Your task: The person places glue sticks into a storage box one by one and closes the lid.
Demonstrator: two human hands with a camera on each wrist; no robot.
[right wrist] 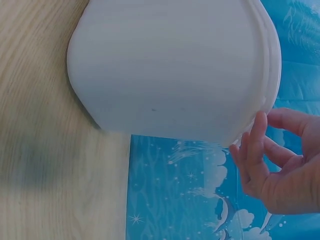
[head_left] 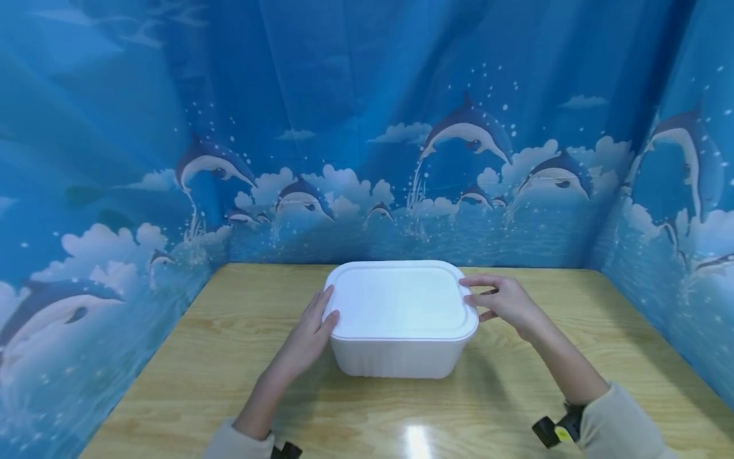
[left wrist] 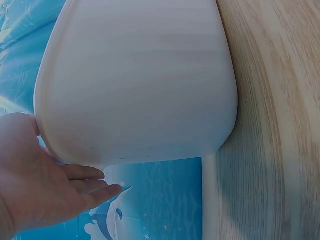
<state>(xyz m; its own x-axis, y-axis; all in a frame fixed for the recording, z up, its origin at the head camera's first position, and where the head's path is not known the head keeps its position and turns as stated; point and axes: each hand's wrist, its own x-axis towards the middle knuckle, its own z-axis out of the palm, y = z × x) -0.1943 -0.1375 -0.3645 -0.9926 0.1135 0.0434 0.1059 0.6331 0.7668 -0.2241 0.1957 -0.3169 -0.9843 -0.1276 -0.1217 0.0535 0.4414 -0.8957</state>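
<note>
A white box (head_left: pixel 395 357) with rounded corners stands on the table, its white lid (head_left: pixel 401 299) lying on top. At the lid's left edge is my left hand (head_left: pixel 306 335), with the thumb and a fingertip touching the rim. In the left wrist view, this hand's other fingers (left wrist: pixel 85 186) stretch out straight beside the box. My right hand (head_left: pixel 507 303) pinches the lid's right rim between thumb and fingers. The right wrist view shows its fingertips (right wrist: pixel 260 122) at the lid edge. What the box contains is hidden.
The box stands near the far edge of a light wooden table (head_left: pixel 264 299). A blue curtain (head_left: pixel 355 127) printed with dolphins hangs behind the table and along both sides. Dark wrist devices (head_left: pixel 559 427) sit by the sleeve cuffs.
</note>
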